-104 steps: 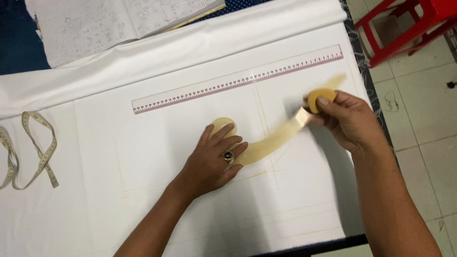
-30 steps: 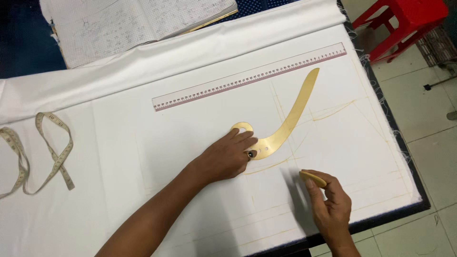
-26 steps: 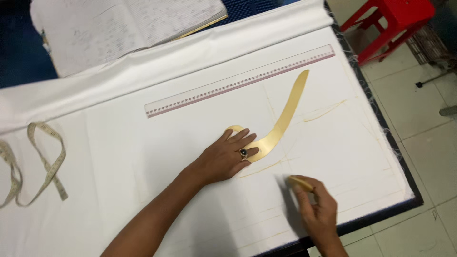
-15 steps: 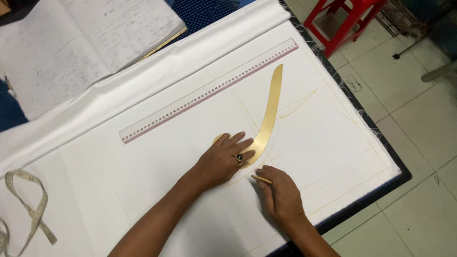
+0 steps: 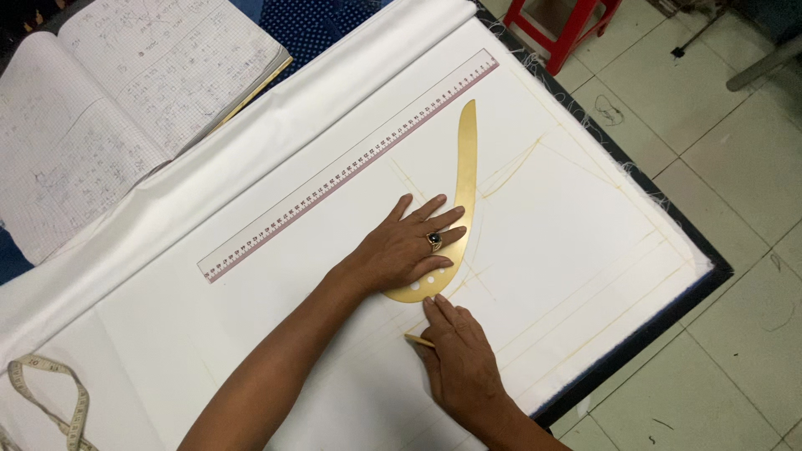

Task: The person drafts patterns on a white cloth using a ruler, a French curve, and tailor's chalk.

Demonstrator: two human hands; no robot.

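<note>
Several chalk lines already cross your white cloth [image 5: 585, 250]; left hand [image 5: 409, 250], fingers spread, pins the curved ruler [image 5: 464, 179] while right hand [image 5: 459, 359] pinches chalk [image 5: 418, 340] below it, curve unfinished.

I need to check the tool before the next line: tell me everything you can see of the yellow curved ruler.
The yellow curved ruler is a flat, translucent amber strip, plastic by its look, shaped like a long hook. Its narrow tip points away toward the straight ruler; its wider, rounded end has small holes. It lies flat on the white cloth. The left hand presses down on the wide end; the right hand sits just below it.
</note>
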